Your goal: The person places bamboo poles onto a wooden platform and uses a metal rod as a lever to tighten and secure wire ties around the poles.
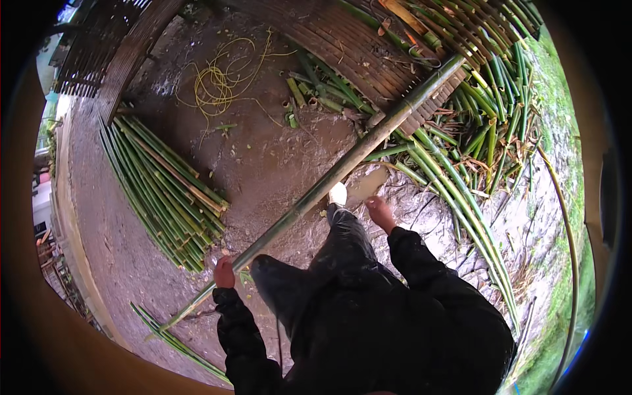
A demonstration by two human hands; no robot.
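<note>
A long, thick bamboo pole (339, 168) slants from the far right down to the near left. My left hand (224, 273) is wrapped round it close to its lower left end. The pole's far end rests by a brown slatted bamboo platform (329, 36). Away from the pole, my right hand (380, 212) hangs beside my right leg with its fingers curled in; whether anything is inside cannot be seen. My white shoe (338, 193) is next to the pole, at the edge of a small puddle (368, 184).
Cut green bamboo poles (164, 191) lie bundled at the left. Shorter bamboo pieces (490, 112) heap up at the far right, with long split strips (461, 197) running toward me. A tangle of yellow cord (220, 82) lies on the muddy ground. Thin green strips (181, 345) lie near left.
</note>
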